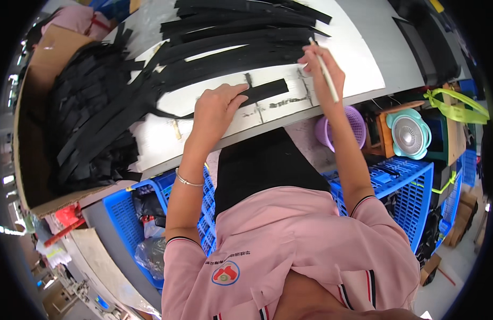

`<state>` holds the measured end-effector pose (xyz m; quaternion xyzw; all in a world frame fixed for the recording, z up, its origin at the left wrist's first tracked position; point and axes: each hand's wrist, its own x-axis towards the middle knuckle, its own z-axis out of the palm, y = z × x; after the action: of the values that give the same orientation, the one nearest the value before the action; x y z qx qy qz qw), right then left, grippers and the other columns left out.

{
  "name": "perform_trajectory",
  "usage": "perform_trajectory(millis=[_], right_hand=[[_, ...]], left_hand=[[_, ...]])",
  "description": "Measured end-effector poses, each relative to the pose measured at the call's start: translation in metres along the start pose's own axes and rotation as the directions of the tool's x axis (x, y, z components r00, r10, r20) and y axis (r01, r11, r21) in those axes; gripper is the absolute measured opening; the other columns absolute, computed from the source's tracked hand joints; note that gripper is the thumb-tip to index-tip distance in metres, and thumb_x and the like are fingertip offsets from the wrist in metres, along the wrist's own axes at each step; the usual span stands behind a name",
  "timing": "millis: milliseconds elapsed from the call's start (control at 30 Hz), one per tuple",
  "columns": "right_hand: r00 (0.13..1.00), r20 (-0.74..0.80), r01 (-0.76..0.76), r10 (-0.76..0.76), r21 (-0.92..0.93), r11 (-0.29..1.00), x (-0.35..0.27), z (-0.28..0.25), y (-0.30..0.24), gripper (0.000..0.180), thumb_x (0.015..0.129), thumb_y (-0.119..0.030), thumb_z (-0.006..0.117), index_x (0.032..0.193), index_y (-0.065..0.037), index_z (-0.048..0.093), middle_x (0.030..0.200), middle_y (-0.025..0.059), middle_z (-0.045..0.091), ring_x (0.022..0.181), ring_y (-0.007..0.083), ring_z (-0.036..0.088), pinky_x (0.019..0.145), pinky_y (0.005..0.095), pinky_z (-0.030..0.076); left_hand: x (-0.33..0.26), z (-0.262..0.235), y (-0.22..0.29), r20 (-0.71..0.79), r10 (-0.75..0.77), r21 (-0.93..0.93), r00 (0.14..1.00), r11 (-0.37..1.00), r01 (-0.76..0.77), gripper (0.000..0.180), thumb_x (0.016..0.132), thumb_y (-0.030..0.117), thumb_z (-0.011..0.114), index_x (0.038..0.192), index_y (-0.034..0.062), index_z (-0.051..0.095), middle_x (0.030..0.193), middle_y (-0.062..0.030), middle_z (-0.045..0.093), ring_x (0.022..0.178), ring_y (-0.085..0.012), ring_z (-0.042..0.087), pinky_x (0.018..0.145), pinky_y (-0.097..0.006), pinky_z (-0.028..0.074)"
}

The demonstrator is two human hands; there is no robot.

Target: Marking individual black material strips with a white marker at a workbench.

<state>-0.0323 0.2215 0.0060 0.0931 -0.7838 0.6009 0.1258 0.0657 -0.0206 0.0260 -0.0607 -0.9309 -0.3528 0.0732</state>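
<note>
The left hand (217, 106) lies flat, fingers spread and pressed down on one end of a short black strip (265, 90), which rests on the white worktable (358, 58) near its front edge, over some dark marks on the surface. The right hand (322, 66) is closed around a thin white pen (325, 72), held upright-slanted just beyond the strip's far end, its upper end by a longer strip. The short strip is flat, matte and straight-cut, apart from the fan of long black strips (230, 48) spread across the table behind it. To the left, an open cardboard box (30, 80) holds a heap of more black strips. Below the table edge stand blue plastic crates (411, 186), a small purple basket (356, 120) and a teal fan (409, 133). The person wears a pink shirt and a thin bracelet (187, 182) on the left wrist.
</note>
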Motion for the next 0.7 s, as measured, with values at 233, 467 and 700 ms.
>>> perform_trajectory(millis=[233,467,700], right_hand=[[0.905,0.216,0.426,-0.367,-0.464,0.777,-0.077,-0.023,0.004,0.027,0.087,-0.014,0.079,0.113,-0.009,0.072,0.114,0.0080,0.075,0.112,0.0284,0.068,0.099,0.0411,0.050],[0.926,0.166,0.370,-0.339,-0.577,0.728,-0.067,-0.056,0.028,0.041,0.088,-0.013,0.076,0.129,-0.014,0.072,0.121,0.0058,0.072,0.121,0.0275,0.062,0.113,0.0489,0.040],[0.922,0.125,0.368,-0.366,-0.575,0.731,-0.057,-0.068,0.041,0.031,0.097,-0.012,0.067,0.127,-0.017,0.073,0.118,0.0108,0.071,0.120,0.0281,0.062,0.118,0.0488,0.038]], left_hand=[[0.008,0.022,0.027,0.019,-0.007,0.071,1.000,0.997,0.006,0.020,0.092,0.018,0.074,0.109,0.0097,0.079,0.096,-0.0085,0.074,0.087,-0.0284,0.066,0.080,-0.036,0.051],[-0.022,0.028,0.008,-0.196,0.083,0.146,0.977,0.988,-0.055,0.021,0.091,0.010,0.073,0.111,0.0083,0.079,0.108,-0.0055,0.073,0.103,-0.0270,0.065,0.096,-0.039,0.048],[-0.075,0.032,0.007,-0.251,0.064,0.370,0.966,0.928,0.035,0.033,0.096,0.016,0.069,0.127,0.0073,0.071,0.137,-0.0046,0.065,0.134,-0.0279,0.054,0.122,-0.063,0.014]])
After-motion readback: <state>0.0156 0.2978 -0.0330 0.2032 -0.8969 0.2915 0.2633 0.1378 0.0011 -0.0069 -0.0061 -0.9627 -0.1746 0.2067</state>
